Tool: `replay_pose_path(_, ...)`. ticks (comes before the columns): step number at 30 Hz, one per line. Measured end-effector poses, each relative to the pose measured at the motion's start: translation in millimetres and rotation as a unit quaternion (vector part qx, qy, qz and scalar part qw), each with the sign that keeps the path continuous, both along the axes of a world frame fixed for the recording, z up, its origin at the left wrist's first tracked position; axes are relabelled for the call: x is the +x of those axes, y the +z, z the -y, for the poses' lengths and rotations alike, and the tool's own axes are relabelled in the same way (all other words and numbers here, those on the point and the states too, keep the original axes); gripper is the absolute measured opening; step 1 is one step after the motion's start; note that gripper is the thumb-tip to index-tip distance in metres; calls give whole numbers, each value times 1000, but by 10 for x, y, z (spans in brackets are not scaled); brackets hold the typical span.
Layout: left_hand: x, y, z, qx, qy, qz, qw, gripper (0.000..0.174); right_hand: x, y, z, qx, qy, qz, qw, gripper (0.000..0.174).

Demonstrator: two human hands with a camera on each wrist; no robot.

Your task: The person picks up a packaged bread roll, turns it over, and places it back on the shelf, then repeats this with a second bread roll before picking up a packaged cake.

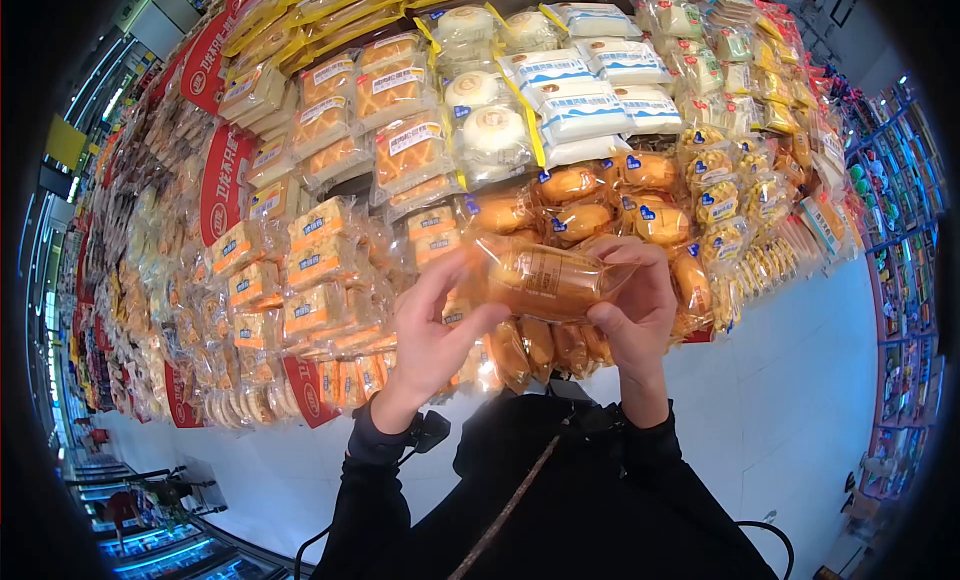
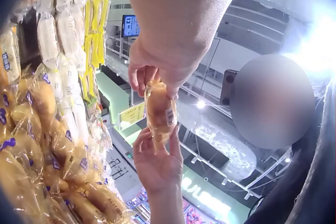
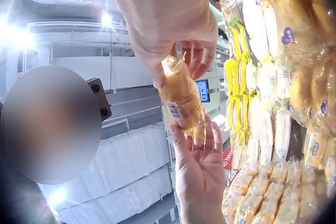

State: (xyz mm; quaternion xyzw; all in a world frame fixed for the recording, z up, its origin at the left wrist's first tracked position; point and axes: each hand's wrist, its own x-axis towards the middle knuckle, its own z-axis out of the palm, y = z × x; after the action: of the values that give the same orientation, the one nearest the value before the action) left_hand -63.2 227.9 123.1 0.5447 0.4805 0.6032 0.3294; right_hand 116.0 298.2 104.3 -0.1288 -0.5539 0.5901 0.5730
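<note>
A wall of bagged breads and cakes (image 1: pixel 400 150) fills the whole stand in front of this person, with rows of golden rolls (image 1: pixel 575 215) hanging just behind the hands. Out in front of it, clear of the display, one long bread packet (image 1: pixel 545 280) is held crosswise at chest height between the two hands. The left hand (image 1: pixel 430 330) takes the packet's left end, fingers fairly straight and a little spread, thumb set against them. The right hand (image 1: pixel 635 305) has the other end, its fingers curled round and pinching the wrapper. It looks to me like the packet is being turned over for a look at the small white label (image 2: pixel 169 116) on its side. To do that well, I'd hold it only by the two ends, lightly enough that the soft loaf isn't squashed. I'd roll it between the fingertips until the print faces up, and keep the thumbs off the label.
</note>
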Motion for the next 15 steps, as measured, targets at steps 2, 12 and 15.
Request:
replay_pose_path(2, 5, 20, -59, 21, -11, 33, 999, 49, -48, 5, 35, -1, -54, -33, 998, 44)
replay_pose_path(12, 173, 61, -204, -13, -113, 227, 967, 53, -220, 118, 135, 78, -98, 12, 992, 43)
replay_pose_path(15, 161, 57, -233, -19, -122, 226, 966, 53, -234, 108, 163, 89, -117, 20, 989, 43)
